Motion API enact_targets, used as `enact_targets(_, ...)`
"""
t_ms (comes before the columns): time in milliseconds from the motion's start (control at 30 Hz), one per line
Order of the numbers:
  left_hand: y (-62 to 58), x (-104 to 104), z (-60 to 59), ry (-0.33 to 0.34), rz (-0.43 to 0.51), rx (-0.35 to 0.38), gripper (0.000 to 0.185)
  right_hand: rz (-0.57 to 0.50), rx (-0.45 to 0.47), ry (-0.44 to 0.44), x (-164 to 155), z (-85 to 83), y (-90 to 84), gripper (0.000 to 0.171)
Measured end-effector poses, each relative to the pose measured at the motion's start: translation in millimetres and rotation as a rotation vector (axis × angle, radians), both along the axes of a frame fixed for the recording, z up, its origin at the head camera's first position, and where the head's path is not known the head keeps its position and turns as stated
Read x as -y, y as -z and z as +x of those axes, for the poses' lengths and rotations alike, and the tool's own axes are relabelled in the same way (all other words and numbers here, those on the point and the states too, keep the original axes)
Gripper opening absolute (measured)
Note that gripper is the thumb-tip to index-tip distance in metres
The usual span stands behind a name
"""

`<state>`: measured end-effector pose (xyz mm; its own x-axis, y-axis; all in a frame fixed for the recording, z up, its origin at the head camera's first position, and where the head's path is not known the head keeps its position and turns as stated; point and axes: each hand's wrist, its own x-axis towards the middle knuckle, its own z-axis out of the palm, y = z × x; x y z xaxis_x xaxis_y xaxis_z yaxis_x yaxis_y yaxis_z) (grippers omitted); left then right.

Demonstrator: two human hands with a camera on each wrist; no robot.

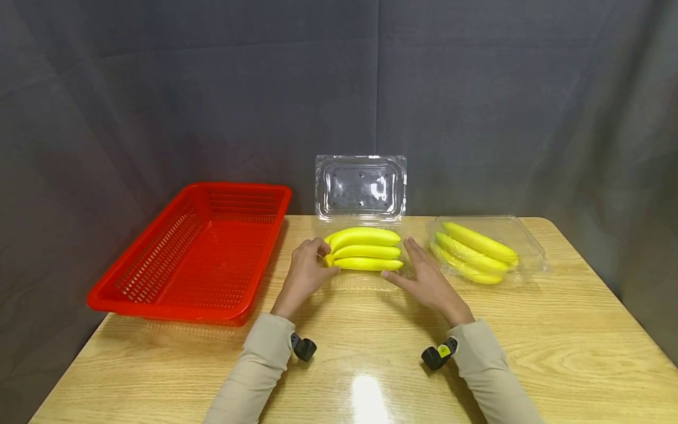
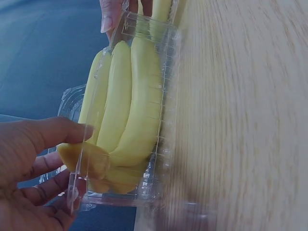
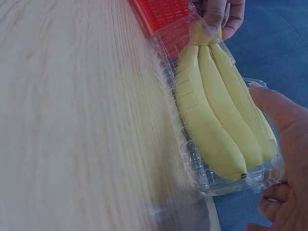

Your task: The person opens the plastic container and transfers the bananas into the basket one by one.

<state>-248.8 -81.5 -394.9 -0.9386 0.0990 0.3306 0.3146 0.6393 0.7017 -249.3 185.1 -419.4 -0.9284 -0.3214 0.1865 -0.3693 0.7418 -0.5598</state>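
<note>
Head view: banana bunch (image 1: pixel 365 248) in open clear clamshell (image 1: pixel 361 187), mid-frame on counter (image 1: pixel 371 353). Left hand (image 1: pixel 304 275) fingers pinch the stem end; right hand (image 1: pixel 426 277) fingers straight, together, at the tip end.

Left wrist: thumb (image 2: pixel 57 132) on tray wall, center-left.

Right wrist: bananas (image 3: pixel 221 115) center-right, red basket (image 3: pixel 161 12) at top.

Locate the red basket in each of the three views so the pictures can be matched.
Head: red basket at left on the table, empty.
Left wrist: not in it.
Right wrist: a strip at the top edge, behind the open clamshell.
Shared landmark: the banana bunch in that clamshell.
</note>
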Motion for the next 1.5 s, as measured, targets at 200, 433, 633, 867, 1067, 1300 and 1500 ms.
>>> enact_targets(200, 1.6, -2.3, -0.2, -0.022, 0.076, -0.025, 0.028, -0.001, 0.019, -0.001, -0.9, 0.5, 1.3, 0.101)
enact_targets(433, 2.9, -3.6, -3.3, -0.034, 0.072, -0.078, 0.025, -0.005, 0.035, 0.001, -0.3, 2.0, 1.0, 0.102)
enact_targets(633, -0.1, -5.9, -6.1, -0.024, 0.088, -0.089, 0.027, -0.007, 0.035, 0.001, 1.4, 2.6, 0.6, 0.101)
enact_targets(867, -2.1, -8.0, -6.3, -0.016, 0.156, -0.035, 0.030, 0.003, 0.033, 0.011, -1.3, 2.3, 0.9, 0.101)
enact_targets(1067, -0.2, -7.8, -7.6, -0.032, 0.199, -0.028, 0.028, -0.009, 0.026, 0.015, -2.7, 0.9, 3.0, 0.102)
enact_targets(1300, 4.7, -5.4, -7.3, -0.091, 0.261, -0.045, 0.020, -0.019, 0.038, 0.005, 0.0, 2.8, 4.4, 0.103)
enact_targets(1500, 5.0, -3.8, -8.2, -0.105, 0.266, -0.056, 0.020, -0.017, 0.038, 0.007, -0.5, 4.6, 1.9, 0.102)
